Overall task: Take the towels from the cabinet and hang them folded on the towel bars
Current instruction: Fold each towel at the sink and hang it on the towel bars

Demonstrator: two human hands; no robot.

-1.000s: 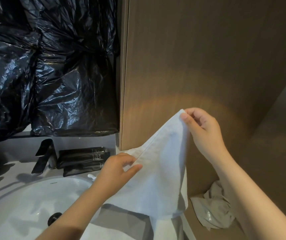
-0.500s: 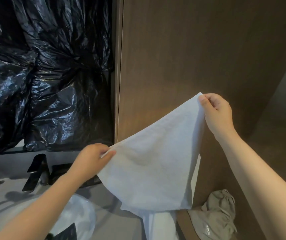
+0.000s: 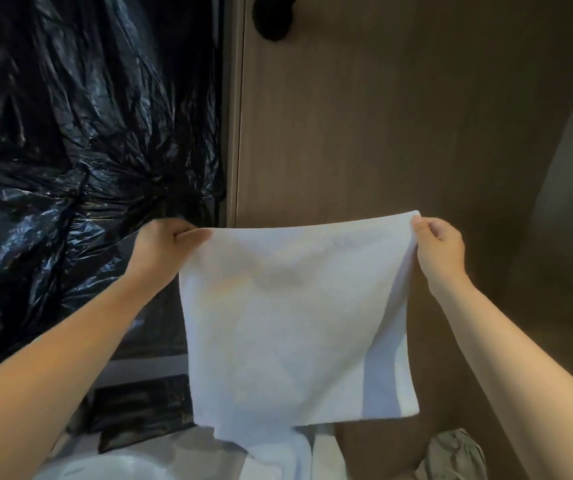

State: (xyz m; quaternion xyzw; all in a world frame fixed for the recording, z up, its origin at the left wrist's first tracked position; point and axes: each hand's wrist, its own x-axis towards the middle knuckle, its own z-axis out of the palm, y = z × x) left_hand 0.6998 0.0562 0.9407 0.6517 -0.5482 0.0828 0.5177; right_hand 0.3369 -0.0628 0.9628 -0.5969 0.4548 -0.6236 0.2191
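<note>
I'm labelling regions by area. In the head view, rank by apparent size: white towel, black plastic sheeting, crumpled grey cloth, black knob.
1. black plastic sheeting
2. white towel
3. crumpled grey cloth and black knob: both small and cut by the frame edge, so unranked.

Centre: towel (image 3: 292, 323) hanging before the panel (image 3: 382, 116), left hand (image 3: 160, 251) at its upper left corner, right hand (image 3: 441, 251) at its upper right. Left of frame: plastic sheet (image 3: 70, 150); lower right: cloth (image 3: 458, 455).

Matt white cloth towel (image 3: 288, 327); glossy crinkled black plastic sheeting (image 3: 70, 150); matt wood-grain panel (image 3: 382, 116).
</note>
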